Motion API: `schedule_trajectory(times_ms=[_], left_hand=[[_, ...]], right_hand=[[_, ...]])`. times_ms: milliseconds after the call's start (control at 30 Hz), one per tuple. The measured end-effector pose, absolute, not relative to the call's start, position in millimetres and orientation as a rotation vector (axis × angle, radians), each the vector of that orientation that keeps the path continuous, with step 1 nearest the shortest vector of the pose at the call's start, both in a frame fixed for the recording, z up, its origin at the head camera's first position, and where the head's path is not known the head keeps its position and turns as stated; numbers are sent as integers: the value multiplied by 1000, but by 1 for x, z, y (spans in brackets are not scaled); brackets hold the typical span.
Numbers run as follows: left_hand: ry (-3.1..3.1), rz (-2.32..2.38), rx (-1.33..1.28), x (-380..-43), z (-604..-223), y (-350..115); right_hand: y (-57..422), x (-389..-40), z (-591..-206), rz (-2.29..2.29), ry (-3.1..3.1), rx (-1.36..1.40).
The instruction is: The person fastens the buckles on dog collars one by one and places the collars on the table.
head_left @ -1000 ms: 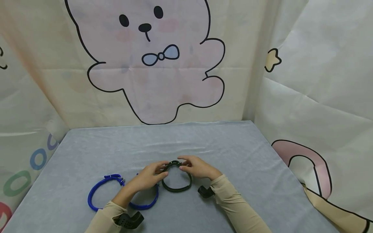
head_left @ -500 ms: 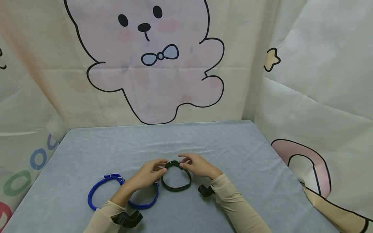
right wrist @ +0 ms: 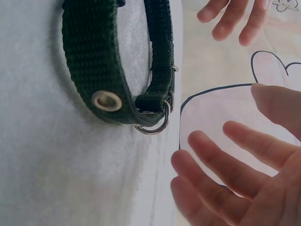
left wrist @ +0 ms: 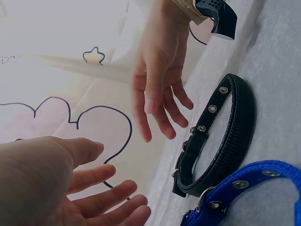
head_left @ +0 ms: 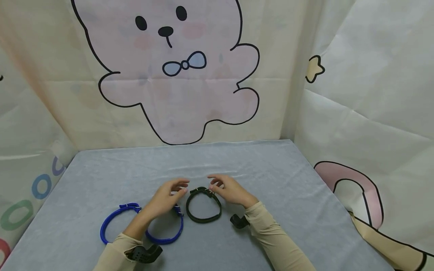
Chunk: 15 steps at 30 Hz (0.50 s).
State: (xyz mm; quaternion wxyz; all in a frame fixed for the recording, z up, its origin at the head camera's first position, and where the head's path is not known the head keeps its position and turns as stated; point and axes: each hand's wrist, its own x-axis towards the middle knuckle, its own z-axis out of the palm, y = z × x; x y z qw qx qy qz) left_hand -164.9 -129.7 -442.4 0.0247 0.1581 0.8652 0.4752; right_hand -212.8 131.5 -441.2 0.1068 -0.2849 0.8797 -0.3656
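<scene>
A dark green buckled collar (head_left: pixel 204 220) stands on its edge as a closed loop on the table. Its strap (right wrist: pixel 91 52) shows a metal eyelet and a D-ring in the right wrist view. My left hand (head_left: pixel 166 197) hovers to the left of the collar, fingers relaxed and holding nothing. On the other side, my right hand (head_left: pixel 232 191) is beside the buckle end, its fingers loosely bent and apart from the strap in the right wrist view. Two blue collars lie to the left: one blue collar (head_left: pixel 104 226) farther out, another blue collar (head_left: pixel 181 226) partly behind my left forearm.
A grey cloth covers the table (head_left: pixel 271 165). Printed fabric curtains (head_left: pixel 217 101) rise at the back and both sides. Dark wrist cameras, such as the left camera (head_left: pixel 145 254), are strapped at both sleeves.
Both hands have come away from the green collar, the left one moving left and up, the right one lifting slightly. The collar stays about where it was.
</scene>
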Motion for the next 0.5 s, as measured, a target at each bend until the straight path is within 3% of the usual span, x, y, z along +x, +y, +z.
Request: schedule_trajectory(times_ms=[500], left_hand=[[2764, 1493, 418, -168, -434, -145]], right_hand=[[132, -214, -436, -1144, 2661, -869]])
